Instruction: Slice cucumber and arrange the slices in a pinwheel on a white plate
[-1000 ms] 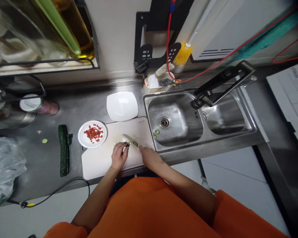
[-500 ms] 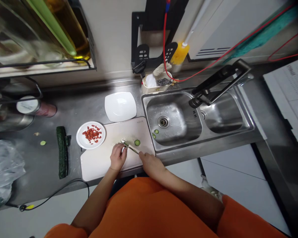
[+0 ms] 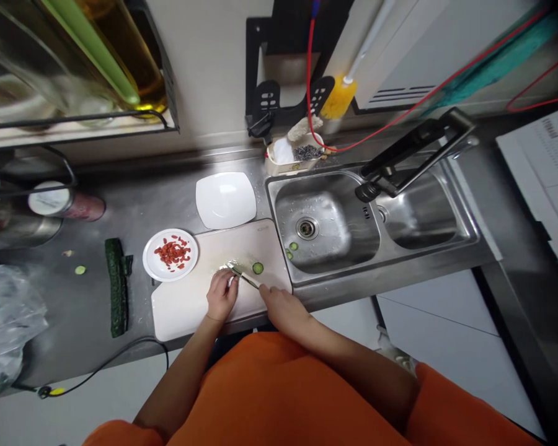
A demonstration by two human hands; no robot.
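Note:
On the pale cutting board (image 3: 186, 313), my right hand (image 3: 286, 310) is wrapped round the handle of a small knife (image 3: 248, 280). The blade points up and left towards the fingertips of my left hand (image 3: 221, 294). Those fingers are curled down on a cucumber piece (image 3: 235, 269), mostly hidden, with only a bit of green showing beside the blade. A round cucumber slice (image 3: 258, 267) lies flat just right of the knife. Wet, shiny bits dot the board above my left hand.
A white plate of red goji berries (image 3: 172, 253) overlaps the board's left corner. Behind the board is a white square plate (image 3: 225, 199). Left lies a dark green cucumber (image 3: 116, 288), near a plastic bag (image 3: 12, 328). The sink (image 3: 330, 223) at right holds several cucumber slices (image 3: 292, 246).
Both hands and the knife stay almost in place. The view shifts only slightly.

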